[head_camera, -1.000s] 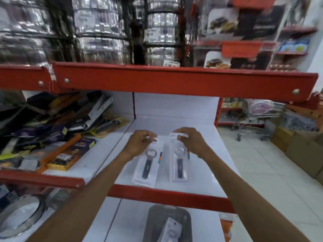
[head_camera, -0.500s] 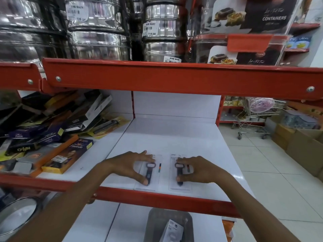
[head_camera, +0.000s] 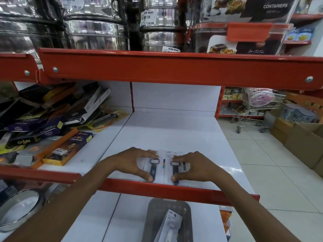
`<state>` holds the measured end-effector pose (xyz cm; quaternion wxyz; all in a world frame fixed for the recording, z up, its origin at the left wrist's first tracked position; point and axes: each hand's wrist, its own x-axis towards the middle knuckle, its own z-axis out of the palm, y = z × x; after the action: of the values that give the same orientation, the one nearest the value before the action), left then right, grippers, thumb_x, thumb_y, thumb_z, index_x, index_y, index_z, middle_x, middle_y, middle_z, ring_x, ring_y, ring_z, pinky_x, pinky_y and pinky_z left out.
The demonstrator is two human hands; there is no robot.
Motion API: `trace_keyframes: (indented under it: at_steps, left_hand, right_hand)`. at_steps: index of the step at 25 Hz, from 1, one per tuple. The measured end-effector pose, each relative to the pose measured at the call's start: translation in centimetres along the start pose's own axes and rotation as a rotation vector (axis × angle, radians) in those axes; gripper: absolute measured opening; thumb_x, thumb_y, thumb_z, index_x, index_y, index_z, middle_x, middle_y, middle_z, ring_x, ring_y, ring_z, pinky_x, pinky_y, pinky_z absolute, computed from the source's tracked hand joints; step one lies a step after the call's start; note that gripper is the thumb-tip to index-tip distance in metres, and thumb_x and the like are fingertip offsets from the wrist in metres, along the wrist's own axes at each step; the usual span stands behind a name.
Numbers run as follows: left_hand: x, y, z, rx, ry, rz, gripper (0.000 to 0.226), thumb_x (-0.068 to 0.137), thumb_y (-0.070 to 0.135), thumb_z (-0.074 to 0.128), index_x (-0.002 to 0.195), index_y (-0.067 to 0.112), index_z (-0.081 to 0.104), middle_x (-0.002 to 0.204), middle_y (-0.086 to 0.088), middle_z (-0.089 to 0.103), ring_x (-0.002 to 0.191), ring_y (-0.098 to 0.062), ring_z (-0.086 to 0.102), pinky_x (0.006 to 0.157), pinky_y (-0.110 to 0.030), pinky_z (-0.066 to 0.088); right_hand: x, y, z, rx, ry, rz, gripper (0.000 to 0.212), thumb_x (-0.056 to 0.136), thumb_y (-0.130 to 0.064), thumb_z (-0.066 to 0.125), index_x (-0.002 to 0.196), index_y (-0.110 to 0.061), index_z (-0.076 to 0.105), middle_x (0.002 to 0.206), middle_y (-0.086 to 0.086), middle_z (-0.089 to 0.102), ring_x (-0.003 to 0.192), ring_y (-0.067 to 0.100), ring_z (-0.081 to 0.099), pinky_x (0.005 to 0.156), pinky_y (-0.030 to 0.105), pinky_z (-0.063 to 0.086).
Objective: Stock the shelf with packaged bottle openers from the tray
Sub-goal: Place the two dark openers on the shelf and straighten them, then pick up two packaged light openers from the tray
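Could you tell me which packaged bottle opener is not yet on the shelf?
The pack in the grey tray below; the other two lie flat on the shelf.

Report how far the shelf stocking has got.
Done: nothing else stocked on this white shelf. In hand: two packaged bottle openers lie side by side at its front edge, left hand and right hand on them. Left: at least one pack in the grey tray below.

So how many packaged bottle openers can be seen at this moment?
3. Two lie side by side at the front of the white shelf: left pack under the left hand, right pack under the right hand. A third sits in the grey tray below; more may be hidden there.
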<state>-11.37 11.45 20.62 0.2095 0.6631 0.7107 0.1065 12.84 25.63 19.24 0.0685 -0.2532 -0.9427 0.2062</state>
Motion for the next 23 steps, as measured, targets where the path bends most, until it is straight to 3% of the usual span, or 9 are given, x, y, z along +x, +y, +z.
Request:
trace_keyframes:
  at_steps: [4,10,12,14,16,19,21,23]
  left_hand:
    - [0.1,-0.1,0.2,0.005,0.013,-0.005,0.097,0.052,0.079,0.079,0.14,0.056,0.043,0.162,0.018,0.033,0.149,-0.008,0.03,0.122,-0.038,0.028]
    - [-0.5,0.1,0.3,0.016,0.019,0.016,0.095,0.064,0.073,0.078,0.147,0.051,0.037,0.166,0.014,0.024,0.154,-0.008,0.017,0.126,-0.04,0.02]
    - [-1.8,0.7,0.5,0.023,0.091,0.044,0.09,0.072,0.072,0.072,0.15,0.05,0.032,0.166,0.017,0.02,0.155,-0.004,0.008,0.127,-0.041,0.016]
    - [-3.7,1.5,1.1,0.026,0.211,0.106,0.084,0.078,0.073,0.065,0.15,0.05,0.031,0.165,0.022,0.021,0.154,0.001,0.005,0.126,-0.037,0.017]
    - [-5.9,2.6,2.0,0.037,0.332,0.189,0.078,0.082,0.072,0.061,0.15,0.044,0.035,0.164,0.019,0.026,0.154,-0.002,0.012,0.124,-0.033,0.021]
    - [-8.9,4.0,4.3,0.065,0.532,0.335,0.054,0.091,0.061,0.059,0.138,0.036,0.054,0.151,0.016,0.046,0.142,-0.004,0.036,0.116,-0.019,0.03]
    - [-10.4,4.1,7.3,0.076,0.583,0.398,0.039,0.094,0.054,0.06,0.125,0.031,0.063,0.133,0.014,0.059,0.127,-0.004,0.049,0.108,-0.017,0.037]
    - [-11.3,3.6,11.2,0.063,0.477,0.394,0.03,0.094,0.048,0.063,0.118,0.031,0.066,0.122,0.014,0.065,0.116,-0.003,0.056,0.1,-0.02,0.046]
  right_hand:
    - [0.0,0.0,0.2,-0.032,0.001,0.004,0.084,0.058,-0.085,0.057,0.127,-0.038,0.057,0.138,-0.011,0.057,0.119,0.013,0.058,0.085,0.017,0.033]
    - [-1.3,-1.6,-0.2,0.006,0.008,0.039,0.078,0.071,-0.071,0.064,0.138,-0.034,0.046,0.147,-0.008,0.048,0.131,0.019,0.049,0.104,0.032,0.039]
    - [-3.1,-2.7,-0.5,0.008,0.147,-0.002,0.076,0.076,-0.071,0.058,0.142,-0.039,0.037,0.152,-0.013,0.039,0.137,0.015,0.038,0.109,0.036,0.034]
    - [-5.6,-3.8,-0.4,-0.008,0.355,-0.082,0.067,0.082,-0.067,0.052,0.142,-0.042,0.036,0.152,-0.019,0.036,0.138,0.006,0.032,0.111,0.024,0.026]
    - [-8.5,-4.7,0.1,-0.02,0.55,-0.18,0.052,0.088,-0.056,0.053,0.136,-0.038,0.045,0.145,-0.021,0.043,0.134,0.0,0.035,0.109,0.012,0.021]
    - [-12.6,-4.3,2.5,-0.056,0.731,-0.385,0.027,0.093,-0.035,0.058,0.118,-0.025,0.061,0.124,-0.008,0.065,0.116,0.006,0.054,0.102,0.015,0.037]
    - [-14.7,-2.7,5.7,-0.127,0.665,-0.448,0.017,0.092,-0.027,0.056,0.107,-0.022,0.064,0.109,-0.003,0.071,0.103,0.01,0.061,0.093,0.018,0.045]
    - [-15.4,-0.8,9.5,-0.159,0.473,-0.317,0.017,0.089,-0.028,0.06,0.105,-0.026,0.062,0.106,-0.006,0.072,0.097,0.009,0.062,0.087,0.019,0.052]
